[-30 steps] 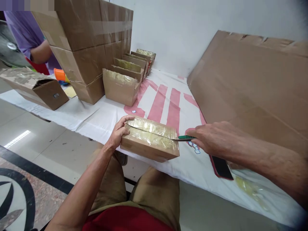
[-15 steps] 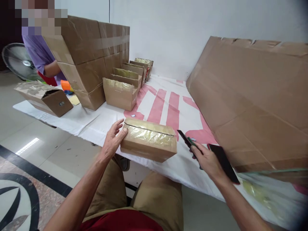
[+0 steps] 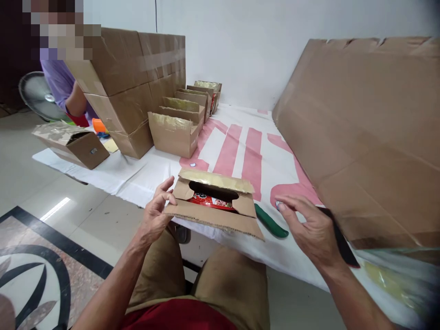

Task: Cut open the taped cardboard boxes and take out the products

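A small cardboard box (image 3: 213, 215) with taped flaps sits at the table's near edge, its flaps now spread apart, red packaging showing inside. My left hand (image 3: 156, 215) pinches the left end of the near flap. My right hand (image 3: 309, 227) hovers open just right of the box, fingers spread, holding nothing. A green-handled knife (image 3: 271, 222) lies on the white cloth between the box and my right hand.
A row of several opened small boxes (image 3: 173, 133) runs toward the wall beside large stacked cartons (image 3: 130, 82). A big flat cardboard sheet (image 3: 371, 128) leans at the right over a dark phone-like slab (image 3: 340, 238). Another person in purple (image 3: 63, 87) stands at far left near a fan (image 3: 36, 94).
My right hand drew the knife away from the box's tape seam and laid it on the cloth. The box's flaps have come apart under my left hand.
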Tool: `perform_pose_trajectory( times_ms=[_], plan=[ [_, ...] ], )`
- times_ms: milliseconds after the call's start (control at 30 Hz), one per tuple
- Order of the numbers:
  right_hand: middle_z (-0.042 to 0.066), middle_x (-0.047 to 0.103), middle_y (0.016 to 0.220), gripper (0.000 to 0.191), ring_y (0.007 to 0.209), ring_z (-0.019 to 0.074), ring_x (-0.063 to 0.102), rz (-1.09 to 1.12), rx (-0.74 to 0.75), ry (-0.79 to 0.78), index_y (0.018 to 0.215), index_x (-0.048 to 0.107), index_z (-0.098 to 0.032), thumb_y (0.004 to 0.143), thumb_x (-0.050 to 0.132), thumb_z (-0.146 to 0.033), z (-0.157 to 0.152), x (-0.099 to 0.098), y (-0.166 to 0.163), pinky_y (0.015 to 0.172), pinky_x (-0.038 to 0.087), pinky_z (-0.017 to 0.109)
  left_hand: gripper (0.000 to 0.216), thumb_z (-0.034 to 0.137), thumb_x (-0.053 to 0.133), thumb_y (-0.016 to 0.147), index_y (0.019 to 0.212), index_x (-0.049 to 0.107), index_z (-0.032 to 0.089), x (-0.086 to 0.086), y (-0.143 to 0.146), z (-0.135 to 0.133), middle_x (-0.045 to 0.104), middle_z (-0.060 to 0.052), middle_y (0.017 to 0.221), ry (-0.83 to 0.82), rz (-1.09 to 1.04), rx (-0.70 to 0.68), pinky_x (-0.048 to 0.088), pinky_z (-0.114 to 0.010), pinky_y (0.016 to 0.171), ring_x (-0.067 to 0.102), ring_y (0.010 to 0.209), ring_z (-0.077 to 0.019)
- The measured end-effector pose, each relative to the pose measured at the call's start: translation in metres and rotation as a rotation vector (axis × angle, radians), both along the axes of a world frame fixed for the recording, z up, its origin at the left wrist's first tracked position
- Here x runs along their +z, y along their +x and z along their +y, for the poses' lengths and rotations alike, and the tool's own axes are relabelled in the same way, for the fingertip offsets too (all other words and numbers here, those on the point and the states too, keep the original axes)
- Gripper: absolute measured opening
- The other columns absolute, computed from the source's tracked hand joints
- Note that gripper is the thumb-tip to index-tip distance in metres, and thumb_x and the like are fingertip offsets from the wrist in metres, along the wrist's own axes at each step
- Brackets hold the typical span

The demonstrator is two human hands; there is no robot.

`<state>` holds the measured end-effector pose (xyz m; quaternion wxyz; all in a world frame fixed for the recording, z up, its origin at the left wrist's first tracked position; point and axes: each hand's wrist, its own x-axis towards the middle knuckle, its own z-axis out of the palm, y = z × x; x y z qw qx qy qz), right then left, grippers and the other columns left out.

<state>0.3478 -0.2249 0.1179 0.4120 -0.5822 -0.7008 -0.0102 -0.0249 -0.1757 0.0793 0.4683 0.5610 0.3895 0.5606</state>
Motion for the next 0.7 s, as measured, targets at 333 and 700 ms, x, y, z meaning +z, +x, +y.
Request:
perform_pose_trajectory(
  times_ms=[333, 700],
  plan=[
    [0.009, 0.082, 0.104, 0.029, 0.099, 0.0277, 0.074, -0.557, 0.512, -0.292, 0.108, 0.076, -0.022, 0.108, 0.047, -0.028, 0.033, 0.06, -0.097, 0.09, 0.056, 0.047, 0.038, 0.054, 0.088, 0.079, 0.08, 0.07, 0.021, -0.017, -0.003, 0.0, 0.048, -0.014, 0.164, 0.084, 0.072, 0.023, 0.043, -0.059, 0.12, 0.049, 0.149, -0.0391],
    [0.02, 0.053, 0.161, 0.071, 0.14, 0.0396, 0.057, -0.66, 0.159, -0.524, 0.154, 0.048, -0.013, 0.093, 0.058, -0.047, 0.069, 0.055, -0.067, 0.107, 0.052, 0.051, 0.032, 0.049, 0.087, 0.082, 0.08, 0.071, 0.021, -0.018, -0.002, 0.006, 0.056, -0.015, 0.155, 0.138, 0.053, 0.022, 0.049, -0.051, 0.116, 0.052, 0.147, -0.0363]
  ],
)
